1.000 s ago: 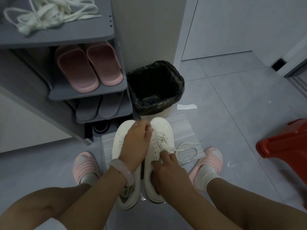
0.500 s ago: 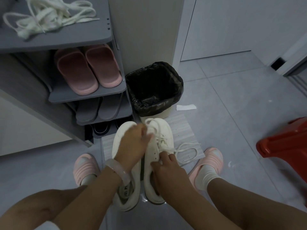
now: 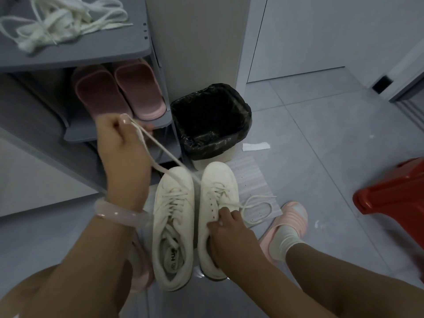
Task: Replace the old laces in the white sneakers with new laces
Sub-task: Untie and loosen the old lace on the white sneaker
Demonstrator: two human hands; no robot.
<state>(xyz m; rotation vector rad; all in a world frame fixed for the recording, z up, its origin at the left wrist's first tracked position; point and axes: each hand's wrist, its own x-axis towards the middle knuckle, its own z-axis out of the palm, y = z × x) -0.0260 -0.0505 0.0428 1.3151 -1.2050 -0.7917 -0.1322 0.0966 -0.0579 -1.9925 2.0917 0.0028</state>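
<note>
1. The left hand (image 3: 119, 136), fingers curled tight, pinches one end of a flat, woven white lace (image 3: 160, 154) and holds it raised, drawn taut up and away from the toe-end eyelets of the right-side white sneaker (image 3: 216, 214).
2. The right hand (image 3: 229, 228) grips that sneaker at its eyelet row, fingers curled over the smooth, leather-like upper, pinning it to the floor.
3. The left-side white sneaker (image 3: 173, 228) stands just beside it, touching or nearly so, its lace crossed through all the eyelets. Both sit on a ribbed white sheet (image 3: 250, 177) on the grey tiled floor (image 3: 321, 145).
4. Risk: a hard tug could drag or tip the light sneaker if the right hand slackens. The lace looks soft and slightly fuzzy, so it may bind in the small punched holes.
5. Risk: the loose free end (image 3: 259, 207), looped on the sheet, could snag or knot as it feeds through.
6. A tangled heap of thick white laces (image 3: 59, 21) lies on the top grey shelf (image 3: 80, 53). Whether these are the new ones I cannot tell, and mixing the sets up is possible.
7. A bin with a crinkled black liner (image 3: 211, 120) stands just beyond the toes.
</note>
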